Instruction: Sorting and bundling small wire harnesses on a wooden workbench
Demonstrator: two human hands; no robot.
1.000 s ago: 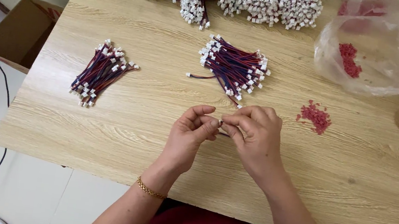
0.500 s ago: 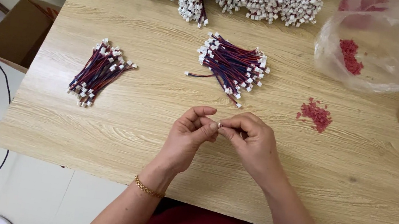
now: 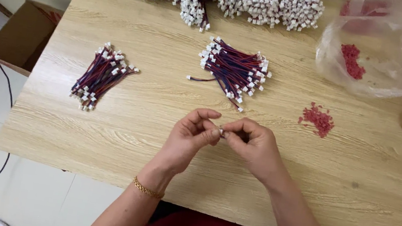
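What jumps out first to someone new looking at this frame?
The left hand and right hand meet fingertip to fingertip at centre, pinching a small white connector above the wooden table. Behind them lies a loose wire bundle, a second bundle sits to the left, and small red pieces lie right of the hands.

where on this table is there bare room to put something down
Bare wood lies along the near edge of the light wooden table, right of the right hand, below the small heap of red bits. Another patch lies between the two loose bundles of red-blue wires. The far edge and the clear plastic bag corner are crowded.
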